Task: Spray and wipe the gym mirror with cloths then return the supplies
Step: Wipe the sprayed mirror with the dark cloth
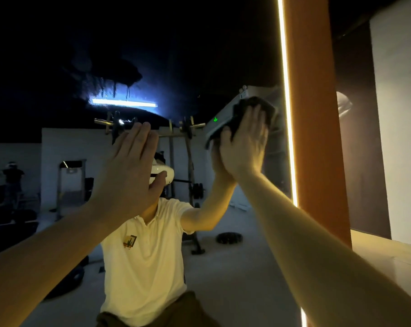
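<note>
The gym mirror (223, 55) fills the view ahead, reflecting a person in a pale shirt. A wet, streaky spray patch (110, 79) with drips shows on the glass at the upper left. My right hand (245, 145) lies flat, fingers straight, and presses a dark cloth (254, 107) against the mirror near its right edge. My left hand (129, 171) is held up flat with straight fingers at the glass, with nothing in it. No spray bottle is in view.
A lit strip (287, 102) and an orange panel (315, 114) border the mirror on the right, with a white wall (400, 114) beyond. The reflection shows a squat rack (178, 147), a weight plate (229, 238) on the floor and other gym gear at left.
</note>
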`<action>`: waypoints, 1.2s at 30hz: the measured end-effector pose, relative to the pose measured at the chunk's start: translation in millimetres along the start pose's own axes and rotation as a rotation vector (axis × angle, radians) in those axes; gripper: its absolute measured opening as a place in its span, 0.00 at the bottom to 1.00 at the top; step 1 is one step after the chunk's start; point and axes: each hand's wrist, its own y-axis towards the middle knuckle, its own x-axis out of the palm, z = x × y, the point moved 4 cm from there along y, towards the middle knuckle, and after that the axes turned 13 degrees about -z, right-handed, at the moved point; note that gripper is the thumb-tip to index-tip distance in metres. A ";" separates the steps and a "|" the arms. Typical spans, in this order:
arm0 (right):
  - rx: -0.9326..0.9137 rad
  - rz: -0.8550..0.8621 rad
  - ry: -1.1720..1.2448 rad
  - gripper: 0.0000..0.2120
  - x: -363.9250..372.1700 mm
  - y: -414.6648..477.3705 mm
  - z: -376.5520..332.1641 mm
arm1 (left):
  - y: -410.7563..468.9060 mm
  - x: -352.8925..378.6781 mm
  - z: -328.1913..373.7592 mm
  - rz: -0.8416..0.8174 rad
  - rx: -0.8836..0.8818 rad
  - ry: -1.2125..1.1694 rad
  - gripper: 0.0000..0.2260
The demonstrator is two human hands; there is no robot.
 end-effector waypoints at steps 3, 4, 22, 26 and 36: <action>-0.250 -0.048 -0.103 0.34 24.9 -8.8 -55.3 | 1.3 -0.8 -2.6 0.011 0.008 -0.032 0.37; -0.357 -0.067 -0.161 0.33 33.7 -14.6 -71.9 | 0.7 -1.3 -3.1 0.015 0.005 -0.052 0.36; 0.038 0.054 -0.142 0.34 21.4 -64.4 105.8 | -24.9 12.9 59.9 0.003 -0.095 -0.017 0.32; 0.202 0.069 -0.085 0.34 40.3 -114.1 114.7 | -45.6 14.0 53.9 -0.023 -0.090 -0.054 0.32; -0.027 0.003 -0.127 0.34 62.4 -110.7 22.1 | -95.9 22.0 30.0 -0.100 0.033 -0.043 0.30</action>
